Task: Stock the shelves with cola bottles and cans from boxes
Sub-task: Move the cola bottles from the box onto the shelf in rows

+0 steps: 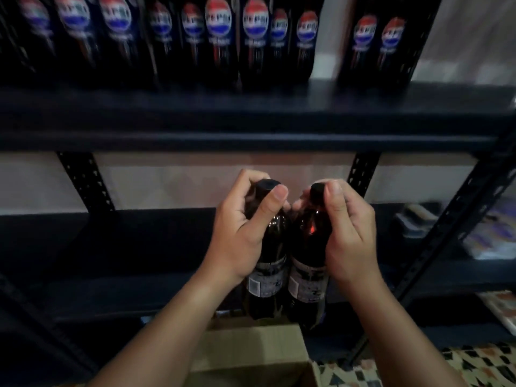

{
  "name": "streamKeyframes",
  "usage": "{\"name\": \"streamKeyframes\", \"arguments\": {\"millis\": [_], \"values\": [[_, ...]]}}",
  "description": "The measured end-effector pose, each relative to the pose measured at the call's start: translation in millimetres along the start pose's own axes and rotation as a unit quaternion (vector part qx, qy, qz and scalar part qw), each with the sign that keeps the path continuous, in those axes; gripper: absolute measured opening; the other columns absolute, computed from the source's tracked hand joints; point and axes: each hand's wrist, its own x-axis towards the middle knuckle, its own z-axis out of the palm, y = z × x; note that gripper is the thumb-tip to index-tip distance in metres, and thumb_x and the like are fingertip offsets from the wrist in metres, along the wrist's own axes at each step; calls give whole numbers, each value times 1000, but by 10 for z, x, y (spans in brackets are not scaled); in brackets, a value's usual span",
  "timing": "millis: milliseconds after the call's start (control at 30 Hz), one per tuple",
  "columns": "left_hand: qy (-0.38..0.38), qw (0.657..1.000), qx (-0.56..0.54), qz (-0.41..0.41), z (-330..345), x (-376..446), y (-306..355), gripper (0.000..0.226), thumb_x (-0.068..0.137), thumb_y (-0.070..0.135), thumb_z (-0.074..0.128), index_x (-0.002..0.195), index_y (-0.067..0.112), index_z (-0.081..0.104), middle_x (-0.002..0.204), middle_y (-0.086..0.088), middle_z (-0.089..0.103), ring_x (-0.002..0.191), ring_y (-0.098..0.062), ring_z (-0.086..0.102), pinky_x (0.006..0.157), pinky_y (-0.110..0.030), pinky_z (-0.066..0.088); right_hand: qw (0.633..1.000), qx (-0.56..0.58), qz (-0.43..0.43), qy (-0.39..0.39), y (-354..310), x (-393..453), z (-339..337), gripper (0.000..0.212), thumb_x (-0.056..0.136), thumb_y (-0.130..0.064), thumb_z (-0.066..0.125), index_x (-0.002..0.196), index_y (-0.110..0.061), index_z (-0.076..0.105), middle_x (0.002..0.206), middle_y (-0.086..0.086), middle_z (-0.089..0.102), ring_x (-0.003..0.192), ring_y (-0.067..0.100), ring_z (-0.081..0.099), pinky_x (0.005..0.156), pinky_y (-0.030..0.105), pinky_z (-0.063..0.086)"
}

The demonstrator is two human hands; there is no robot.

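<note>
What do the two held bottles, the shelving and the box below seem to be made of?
Left bottle and right bottle: likely dark, glossy plastic, shown by small glints near the shoulders, with printed paper or film labels. Shelving: apparently matte dark-painted metal, given the perforated uprights. Box: plain brown cardboard with a dull surface and folded flap.

Two dark cola bottles up front, the left bottle (268, 241) near black with a black cap, white label patch low down; the right bottle (308, 247) just as dark, black cap too, a small red-orange glint on its neck. Above, the row of bottles (217, 37) shows red, white and blue round logos on black. The upper shelf (251, 115) is deep navy-black, uprights black. Plain brown cardboard box (251, 356) below, and a floor (418, 367) in a black, white and orange geometric pattern
</note>
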Motion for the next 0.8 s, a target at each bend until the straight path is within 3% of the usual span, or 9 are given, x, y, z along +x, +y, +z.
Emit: {"name": "streamKeyframes", "arguments": {"millis": [200, 400, 600, 800], "values": [[1, 1000, -12, -8, 100, 857, 1184, 19, 97, 40, 62, 102, 22, 58, 86, -6, 74, 85, -19, 72, 83, -28, 53, 1000, -8, 4, 8, -1106, 922, -68, 38, 106, -32, 40, 91, -7, 65, 82, 11, 71, 80, 33, 70, 75, 58, 54], [5, 1000, 3, 4, 196, 1581, 2033, 26, 96, 43, 61, 102, 17, 60, 89, -6, 75, 87, -22, 72, 87, -38, 55, 999, -34, -18, 11, -1896, 1740, -160, 40, 106, -29, 40, 87, -3, 66, 81, 9, 68, 76, 28, 65, 70, 44, 52], [6, 1000, 1, 18, 347, 1972, 2294, 21, 95, 39, 64, 97, 18, 60, 85, -4, 75, 85, -18, 72, 85, -30, 54, 999, -9, -5, 32, -2055, 2223, -213, 44, 104, -36, 44, 85, -4, 66, 78, 11, 70, 74, 32, 67, 71, 44, 53], [34, 999, 4, 10, 463, 2175, 2112, 21, 95, 39, 66, 97, 18, 62, 86, -3, 75, 88, -17, 72, 87, -28, 52, 999, -14, -6, 38, -1904, 2439, -253, 39, 105, -27, 47, 78, -5, 63, 73, 9, 65, 68, 15, 60, 67, 29, 48]]}}
